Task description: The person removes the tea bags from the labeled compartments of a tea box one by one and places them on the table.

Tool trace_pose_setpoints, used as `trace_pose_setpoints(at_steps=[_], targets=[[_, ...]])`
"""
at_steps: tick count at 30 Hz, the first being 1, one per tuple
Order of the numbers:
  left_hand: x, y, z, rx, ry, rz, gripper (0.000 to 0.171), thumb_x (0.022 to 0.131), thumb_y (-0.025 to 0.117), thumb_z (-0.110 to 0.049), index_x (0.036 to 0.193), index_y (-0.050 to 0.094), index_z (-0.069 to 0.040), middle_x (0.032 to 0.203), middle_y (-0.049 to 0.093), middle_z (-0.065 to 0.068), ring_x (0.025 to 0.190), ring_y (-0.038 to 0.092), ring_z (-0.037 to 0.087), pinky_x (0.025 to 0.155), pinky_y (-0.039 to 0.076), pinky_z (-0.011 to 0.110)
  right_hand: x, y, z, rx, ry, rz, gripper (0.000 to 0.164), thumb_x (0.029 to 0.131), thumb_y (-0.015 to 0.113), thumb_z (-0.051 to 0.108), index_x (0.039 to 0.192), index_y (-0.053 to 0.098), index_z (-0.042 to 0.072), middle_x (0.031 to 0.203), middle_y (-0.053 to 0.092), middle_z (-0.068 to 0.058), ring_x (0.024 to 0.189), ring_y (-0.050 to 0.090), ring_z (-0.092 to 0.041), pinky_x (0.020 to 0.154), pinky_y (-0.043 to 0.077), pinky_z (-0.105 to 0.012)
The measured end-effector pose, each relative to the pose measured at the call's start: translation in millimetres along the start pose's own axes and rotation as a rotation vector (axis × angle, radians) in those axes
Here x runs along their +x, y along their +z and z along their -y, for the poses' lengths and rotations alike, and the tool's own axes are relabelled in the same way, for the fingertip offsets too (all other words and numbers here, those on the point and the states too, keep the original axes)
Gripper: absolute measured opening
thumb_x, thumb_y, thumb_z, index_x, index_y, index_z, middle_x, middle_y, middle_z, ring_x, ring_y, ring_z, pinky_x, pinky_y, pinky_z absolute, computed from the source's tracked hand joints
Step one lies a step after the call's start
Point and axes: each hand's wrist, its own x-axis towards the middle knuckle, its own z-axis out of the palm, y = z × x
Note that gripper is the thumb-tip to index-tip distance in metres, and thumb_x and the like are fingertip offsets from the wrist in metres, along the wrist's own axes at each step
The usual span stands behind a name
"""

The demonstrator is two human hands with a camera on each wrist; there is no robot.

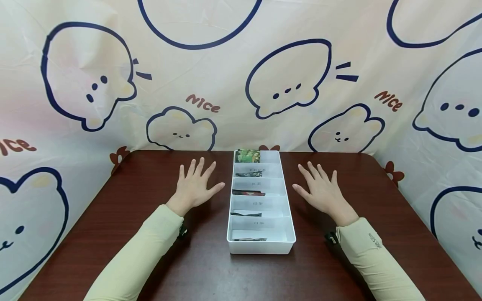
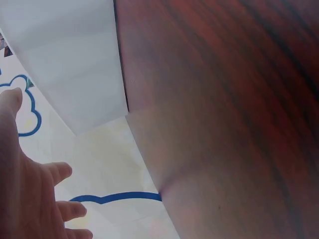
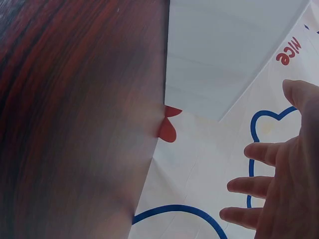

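Observation:
A long white divided box (image 1: 260, 247) stands on the dark wooden table between my hands. Its compartments run from front to back, each holding flat packets along the left side; labels in Chinese characters mark several dividers. At the back lies a green patterned packet (image 1: 247, 156), and a dark and red packet (image 1: 248, 192) sits in the middle compartment. To the left of the box, my left hand (image 1: 193, 184) is spread with fingers straight, palm down, holding nothing. My right hand (image 1: 320, 190) mirrors it on the other side, fingers spread and apart from the box.
The brown table (image 1: 113, 234) reaches back to a pale cloth backdrop (image 1: 226, 83) printed with blue-outlined cartoon bears and "Nice". More of the cloth hangs along both sides. Dark straps circle both wrists at the pale green sleeves (image 1: 139, 246).

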Motion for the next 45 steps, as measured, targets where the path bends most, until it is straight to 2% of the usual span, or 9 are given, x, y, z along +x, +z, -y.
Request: trace_pose_setpoints(at_steps=[17, 21, 25, 28, 30, 33, 35, 39, 45], targets=[[0.0, -2.7, -0.4, -0.018, -0.004, 0.007, 0.084, 0.089, 0.033, -0.075, 0.155, 0.02, -0.025, 0.162, 0.009, 0.017, 0.148, 0.005, 0.042, 0.114, -0.003, 0.066, 0.3, -0.6, -2.6, 0.004, 0.003, -0.011, 0.08, 0.095, 0.033, 0.067, 0.155, 0.023, 0.016, 0.159, 0.018, -0.021, 0.144, 0.014, -0.047, 0.106, 0.0, -0.077], [-0.6, -4.0, -0.5, -0.033, -0.01, 0.035, 0.084, 0.09, 0.035, -0.074, 0.155, 0.021, -0.023, 0.162, 0.008, 0.018, 0.148, 0.006, 0.042, 0.115, 0.0, 0.065, -0.5, -2.5, -3.4, 0.028, -0.013, -0.001, 0.076, 0.096, 0.037, 0.063, 0.153, 0.027, 0.015, 0.158, 0.02, -0.021, 0.144, 0.017, -0.047, 0.107, 0.006, -0.076], [-1.8, -6.4, -1.3, -0.069, 0.0, 0.082, 0.081, 0.09, 0.042, -0.068, 0.153, 0.03, -0.019, 0.16, 0.011, 0.021, 0.147, 0.009, 0.044, 0.115, 0.005, 0.065, -1.3, -4.3, -3.9, 0.059, -0.034, 0.023, 0.065, 0.099, 0.045, 0.052, 0.149, 0.037, 0.012, 0.155, 0.029, -0.022, 0.142, 0.024, -0.046, 0.107, 0.017, -0.074], [-2.1, -8.0, -1.4, -0.084, 0.023, 0.114, 0.074, 0.092, 0.048, -0.06, 0.149, 0.039, -0.013, 0.158, 0.021, 0.023, 0.145, 0.018, 0.044, 0.116, 0.013, 0.063, -1.7, -5.2, -3.1, 0.091, -0.04, 0.054, 0.057, 0.099, 0.049, 0.045, 0.145, 0.044, 0.01, 0.149, 0.039, -0.023, 0.137, 0.035, -0.043, 0.106, 0.029, -0.068], [-2.2, -9.4, -1.4, -0.1, 0.032, 0.135, 0.069, 0.093, 0.051, -0.054, 0.146, 0.043, -0.01, 0.153, 0.032, 0.023, 0.141, 0.03, 0.042, 0.114, 0.022, 0.06, -1.9, -6.0, -2.2, 0.119, -0.04, 0.071, 0.053, 0.099, 0.051, 0.041, 0.141, 0.049, 0.008, 0.144, 0.045, -0.022, 0.132, 0.043, -0.041, 0.104, 0.036, -0.063], [-2.2, -11.1, -1.8, -0.138, 0.033, 0.158, 0.06, 0.095, 0.054, -0.045, 0.141, 0.049, -0.007, 0.143, 0.049, 0.02, 0.129, 0.049, 0.037, 0.106, 0.039, 0.057, -2.0, -6.7, -0.9, 0.168, -0.045, 0.083, 0.047, 0.099, 0.053, 0.036, 0.136, 0.054, 0.007, 0.134, 0.056, -0.019, 0.122, 0.054, -0.035, 0.098, 0.046, -0.056], [-2.8, -12.6, -2.7, -0.168, 0.019, 0.175, 0.056, 0.096, 0.055, -0.042, 0.139, 0.051, -0.007, 0.138, 0.055, 0.017, 0.122, 0.055, 0.033, 0.099, 0.046, 0.055, -1.8, -6.8, -0.2, 0.193, -0.051, 0.082, 0.042, 0.099, 0.054, 0.033, 0.132, 0.057, 0.007, 0.126, 0.062, -0.016, 0.113, 0.06, -0.032, 0.094, 0.049, -0.053], [-3.8, -14.8, -4.7, -0.185, 0.009, 0.193, 0.052, 0.096, 0.056, -0.04, 0.137, 0.053, -0.008, 0.135, 0.057, 0.015, 0.117, 0.058, 0.031, 0.095, 0.049, 0.053, -1.4, -6.3, 0.8, 0.226, -0.056, 0.079, 0.038, 0.099, 0.055, 0.031, 0.128, 0.06, 0.008, 0.113, 0.068, -0.011, 0.099, 0.065, -0.025, 0.085, 0.054, -0.049], [-3.6, -15.5, -5.6, -0.182, 0.022, 0.19, 0.049, 0.096, 0.056, -0.038, 0.135, 0.055, -0.007, 0.134, 0.058, 0.015, 0.117, 0.059, 0.031, 0.095, 0.049, 0.052, 0.0, -8.1, 1.9, 0.272, -0.044, 0.069, 0.036, 0.099, 0.054, 0.034, 0.125, 0.062, 0.011, 0.11, 0.069, -0.007, 0.097, 0.065, -0.023, 0.084, 0.055, -0.046]])
